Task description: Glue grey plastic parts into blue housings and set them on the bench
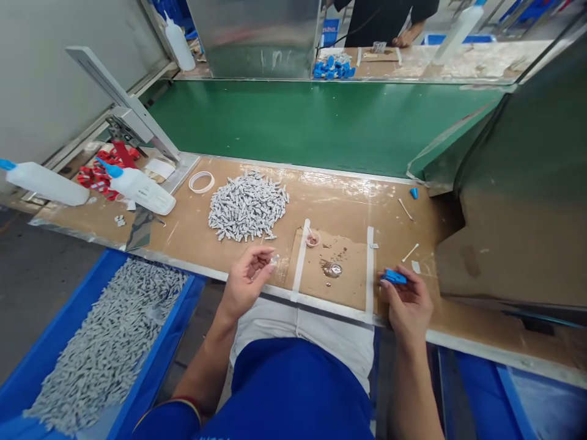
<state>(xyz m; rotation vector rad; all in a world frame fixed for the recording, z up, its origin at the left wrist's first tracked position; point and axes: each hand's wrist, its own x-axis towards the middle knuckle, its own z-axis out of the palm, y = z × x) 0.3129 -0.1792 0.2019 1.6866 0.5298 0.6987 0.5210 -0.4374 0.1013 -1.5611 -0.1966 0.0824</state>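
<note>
My left hand (247, 278) pinches one small grey plastic part (274, 260) at the near edge of the brown workbench (348, 201). My right hand (406, 302) grips a small blue plastic piece (394, 277) over the bench's near edge. A heap of the same grey parts (247, 206) lies just beyond my left hand. Between my hands sits a taped cardboard patch (337, 269) with a shiny glue blob (332, 269) and a small cap (312, 239).
A blue bin (98, 348) full of grey parts stands at lower left. Two white squeeze bottles (142, 189) with blue tips lie at left, by a tape ring (202, 181). A green conveyor belt (312, 119) runs behind. Another person's hand (403, 40) rests on the far bench.
</note>
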